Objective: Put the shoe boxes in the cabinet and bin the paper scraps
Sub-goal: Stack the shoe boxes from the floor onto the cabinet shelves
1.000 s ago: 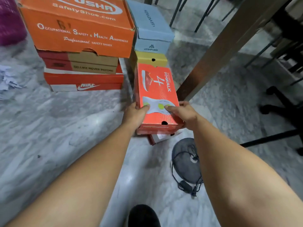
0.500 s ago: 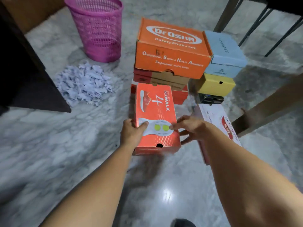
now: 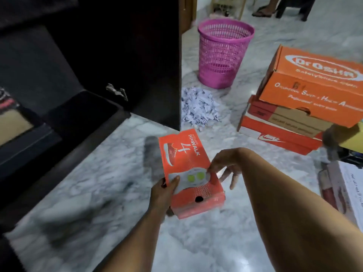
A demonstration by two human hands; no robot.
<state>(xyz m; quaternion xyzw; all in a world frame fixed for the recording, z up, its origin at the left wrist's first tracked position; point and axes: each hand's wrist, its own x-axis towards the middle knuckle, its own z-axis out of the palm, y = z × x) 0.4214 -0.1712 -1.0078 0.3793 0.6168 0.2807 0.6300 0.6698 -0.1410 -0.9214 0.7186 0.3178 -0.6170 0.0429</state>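
I hold a red GoWalk shoe box [image 3: 186,161] above the marble floor, in front of the dark cabinet [image 3: 153,55]. My left hand [image 3: 163,195] grips its near left corner. My right hand [image 3: 224,167] has its thumb on the lid and its fingers spread along the right side. To the right stands a stack of shoe boxes: an orange Dr Osha box [image 3: 314,85] on top and a red Nike box [image 3: 275,138] at the bottom. A pile of white paper scraps [image 3: 198,108] lies before the pink mesh bin [image 3: 224,55].
The cabinet's low compartment [image 3: 78,107] stands open at the left, and something lies inside at its far left. A white shoe box [image 3: 349,191] lies on the floor at the right edge, a yellow box [image 3: 351,136] above it. Another person's sandalled foot [image 3: 263,12] is at the top.
My view has swung left. Both hands have carried the red box away from the stack and toward the cabinet, which now fills the left side.
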